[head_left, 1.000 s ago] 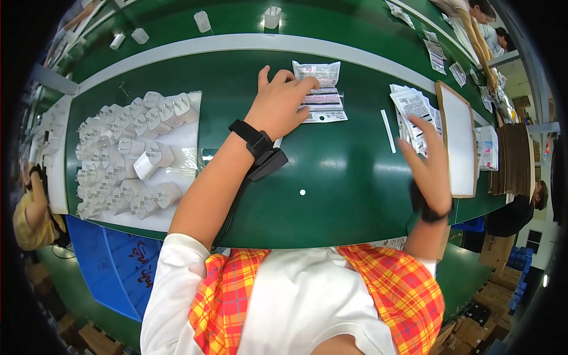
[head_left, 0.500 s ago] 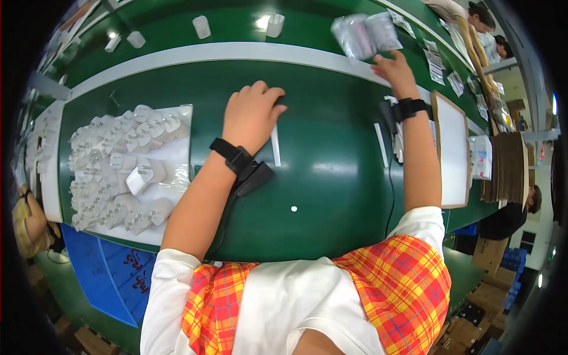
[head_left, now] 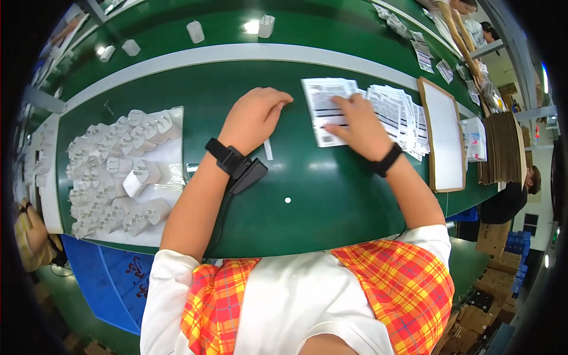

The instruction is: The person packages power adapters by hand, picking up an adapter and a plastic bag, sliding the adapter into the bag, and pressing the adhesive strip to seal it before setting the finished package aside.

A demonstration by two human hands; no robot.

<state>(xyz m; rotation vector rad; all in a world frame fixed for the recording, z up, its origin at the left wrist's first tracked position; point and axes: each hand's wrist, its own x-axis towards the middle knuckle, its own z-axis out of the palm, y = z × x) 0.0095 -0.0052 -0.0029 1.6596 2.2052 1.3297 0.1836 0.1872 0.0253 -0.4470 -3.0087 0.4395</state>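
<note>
My right hand [head_left: 360,125] lies over a white printed leaflet [head_left: 322,97], thumb and fingers pressed on it. The leaflet sits at the left end of a fanned stack of similar leaflets [head_left: 390,112]. To its left, my left hand [head_left: 253,118] hovers over the green table, fingers curled together and thumb against them, with nothing visible in it. A thin white strip [head_left: 268,149] lies just below that hand. Many white plug adapters [head_left: 142,176], prongs up, stand at the left on a clear plastic sheet [head_left: 174,163].
A shallow tray [head_left: 444,142] with a brown rim stands right of the leaflets, with packets and stacked cardboard [head_left: 504,148] beyond. Across the far white ledge [head_left: 236,52], a green belt bears adapters and bagged packets [head_left: 396,25]. A co-worker's arms [head_left: 461,35] reach in there.
My right hand has come back from the far ledge, where a bagged packet was beside it, down onto the leaflets. My left hand's thumb has drawn in against its fingers.
</note>
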